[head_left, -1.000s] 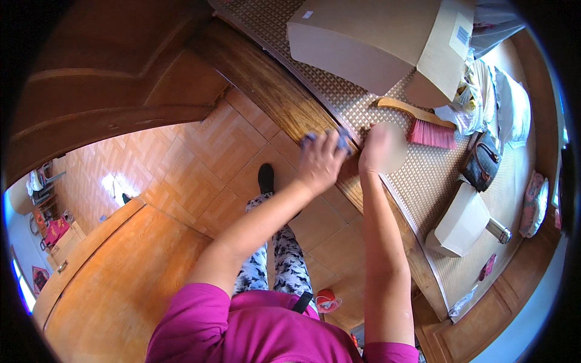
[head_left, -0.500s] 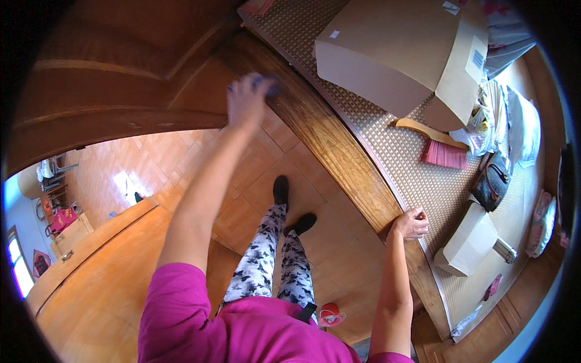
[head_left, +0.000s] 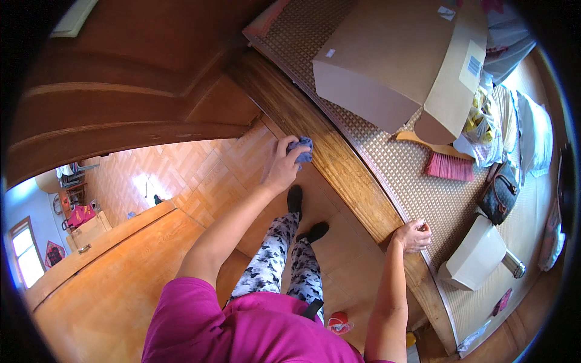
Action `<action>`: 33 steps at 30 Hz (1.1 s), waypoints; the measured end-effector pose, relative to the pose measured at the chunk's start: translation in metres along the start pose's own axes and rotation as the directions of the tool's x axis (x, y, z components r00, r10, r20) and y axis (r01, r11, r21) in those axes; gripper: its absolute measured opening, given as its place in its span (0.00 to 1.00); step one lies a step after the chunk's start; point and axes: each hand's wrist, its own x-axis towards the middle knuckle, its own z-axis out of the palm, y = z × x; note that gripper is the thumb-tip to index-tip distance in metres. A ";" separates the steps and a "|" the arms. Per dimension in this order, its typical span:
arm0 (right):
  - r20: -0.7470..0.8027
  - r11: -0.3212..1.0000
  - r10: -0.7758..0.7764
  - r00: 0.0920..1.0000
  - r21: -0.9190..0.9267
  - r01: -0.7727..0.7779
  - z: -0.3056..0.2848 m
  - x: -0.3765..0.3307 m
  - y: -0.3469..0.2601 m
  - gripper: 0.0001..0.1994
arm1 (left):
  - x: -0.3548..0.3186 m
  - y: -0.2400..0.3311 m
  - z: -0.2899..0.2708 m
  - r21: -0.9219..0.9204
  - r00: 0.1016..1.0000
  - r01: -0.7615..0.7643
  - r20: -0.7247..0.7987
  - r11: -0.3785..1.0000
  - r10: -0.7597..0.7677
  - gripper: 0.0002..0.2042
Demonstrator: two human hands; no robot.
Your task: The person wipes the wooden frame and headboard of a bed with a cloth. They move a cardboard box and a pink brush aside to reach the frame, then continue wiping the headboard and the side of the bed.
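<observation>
Cloth (head_left: 304, 151), crumpled, blue-grey: pinched in left hand (head_left: 282, 168) beside edge of grained wooden ledge (head_left: 354, 184). Right hand (head_left: 413, 236), four o'clock: curled on ledge, cannot tell grip. Woven mat (head_left: 423, 196), three o'clock, bearing bristled brush (head_left: 449, 167). Cardboard box (head_left: 375, 63), one o'clock. Broad tiled floor (head_left: 203, 163), nine o'clock.

A large cardboard box (head_left: 393, 57) lies across the upper end of the woven mat (head_left: 423, 202). A brush (head_left: 449, 163) with pink bristles lies just beside the box, in from the mat's left edge. Toward the right edge sit a plastic bag (head_left: 481, 121) with yellow contents and a dark handbag (head_left: 501, 195). Lower down, a white carton (head_left: 475, 254) stands beside a metallic cylinder (head_left: 514, 265); a small pink item (head_left: 502, 302) and a crumpled packet (head_left: 474, 337) lie toward the bottom corner.
</observation>
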 end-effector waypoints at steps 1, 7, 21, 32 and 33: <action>0.001 1.000 -0.006 1.000 -0.001 0.006 0.000 -0.001 0.001 0.18 | 0.002 -0.001 -0.006 -0.071 1.000 0.026 0.002 0.997 -0.025 0.18; -0.013 0.999 -0.001 1.000 -0.040 0.000 0.004 0.003 0.004 0.18 | 0.044 -0.004 -0.031 -0.457 0.739 0.359 -0.393 0.814 -0.547 0.23; 0.001 0.998 0.000 1.000 -0.068 0.000 0.002 -0.001 0.006 0.19 | 0.119 -0.052 -0.022 0.149 0.773 0.472 -0.545 0.869 -0.326 0.16; 0.018 1.000 -0.005 1.000 -0.017 0.006 -0.004 0.000 0.003 0.18 | 0.213 -0.133 -0.099 0.760 0.984 0.166 -0.168 0.629 -0.056 0.17; 0.018 1.000 0.001 1.000 -0.013 -0.001 -0.003 0.001 0.004 0.18 | 0.210 -0.134 -0.098 0.715 0.980 0.186 -0.187 0.674 -0.072 0.17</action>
